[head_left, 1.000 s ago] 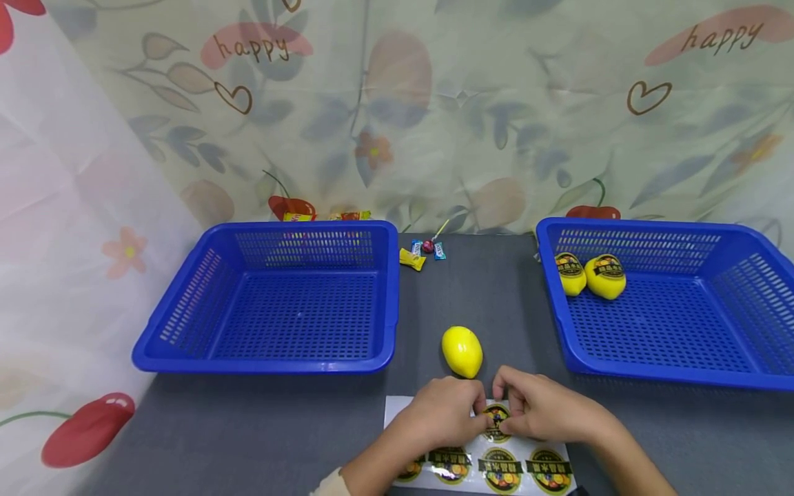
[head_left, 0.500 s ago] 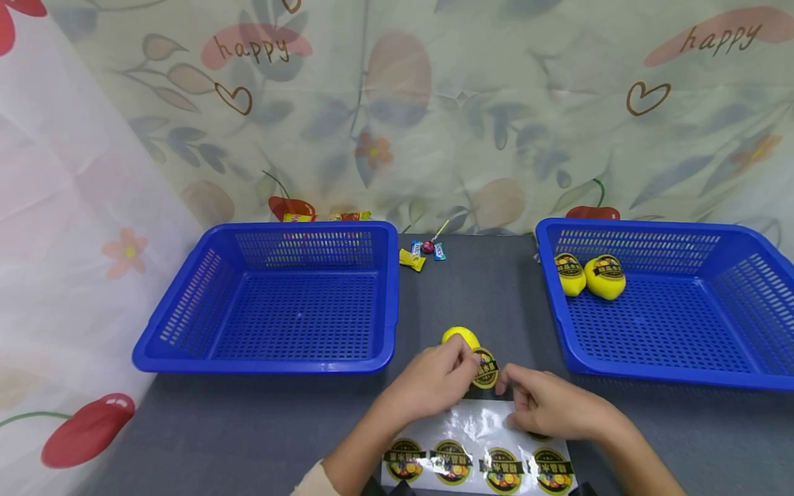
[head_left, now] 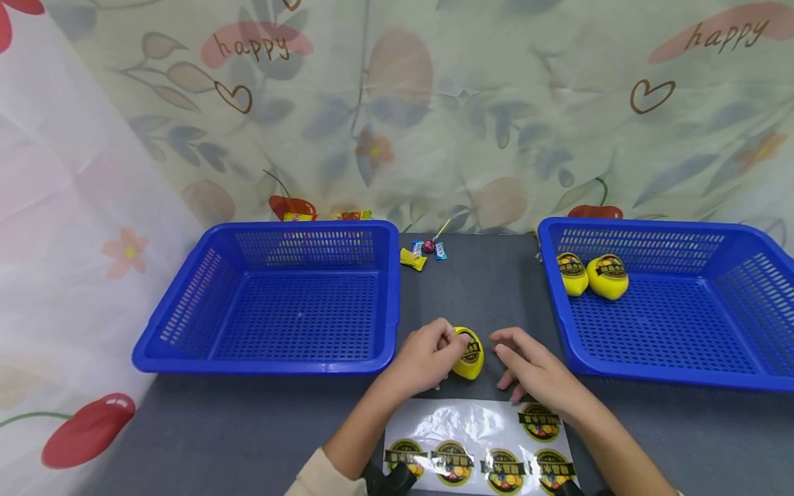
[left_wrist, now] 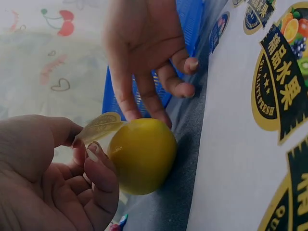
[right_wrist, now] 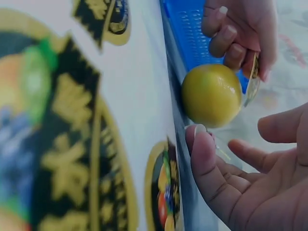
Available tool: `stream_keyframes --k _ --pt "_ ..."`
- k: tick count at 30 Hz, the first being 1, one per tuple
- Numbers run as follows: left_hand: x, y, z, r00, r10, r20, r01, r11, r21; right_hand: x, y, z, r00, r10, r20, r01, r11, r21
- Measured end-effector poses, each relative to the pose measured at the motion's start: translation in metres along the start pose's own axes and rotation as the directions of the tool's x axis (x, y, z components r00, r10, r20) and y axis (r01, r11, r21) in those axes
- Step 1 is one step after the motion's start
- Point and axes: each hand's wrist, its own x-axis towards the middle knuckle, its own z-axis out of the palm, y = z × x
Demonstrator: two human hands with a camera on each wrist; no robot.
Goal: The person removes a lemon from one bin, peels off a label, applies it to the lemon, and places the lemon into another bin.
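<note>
My left hand point(head_left: 424, 358) pinches a round black-and-gold fruit label sticker point(head_left: 473, 351) by its edge. In the left wrist view the sticker point(left_wrist: 100, 126) stands off the side of a yellow lemon point(left_wrist: 144, 159), its far edge near the top. The lemon point(head_left: 470, 373) rests on the dark table between both hands. To its right, my right hand point(head_left: 533, 368) holds nothing, with fingers loosely spread toward the fruit. In front lies a white sheet of stickers point(head_left: 459, 417), with several labels along its near edge and one at its upper right corner.
A blue plastic basket point(head_left: 389, 303) stands at left, holding nothing visible. In another blue basket point(head_left: 561, 337) at right sit two labelled lemons point(head_left: 608, 277). Wrapped candies point(head_left: 413, 260) and a lollipop point(head_left: 429, 246) lie at the back by a printed curtain point(head_left: 459, 138).
My left hand has peeled a sticker off the sheet and carried it up to the lemon. My right hand has left the sheet, moved up beside the fruit and loosened its fingers.
</note>
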Motion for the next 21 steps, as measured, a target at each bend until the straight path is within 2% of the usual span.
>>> stream_keyframes --k 4,13,21 --pt "0.001 -0.001 0.000 1.000 0.004 -0.009 -0.005 1.000 -0.015 0.008 -0.005 0.001 1.000 0.000 0.026 -0.001 0.999 0.038" --pt "0.005 -0.008 0.000 0.999 0.019 -0.040 -0.020 1.000 -0.020 0.023 -0.008 0.002 0.998 -0.011 0.061 0.012 1.000 -0.018" --pt "0.006 -0.010 0.001 0.999 0.017 -0.047 -0.019 0.999 -0.032 0.028 -0.003 0.006 0.997 -0.003 0.083 -0.003 0.998 0.065"
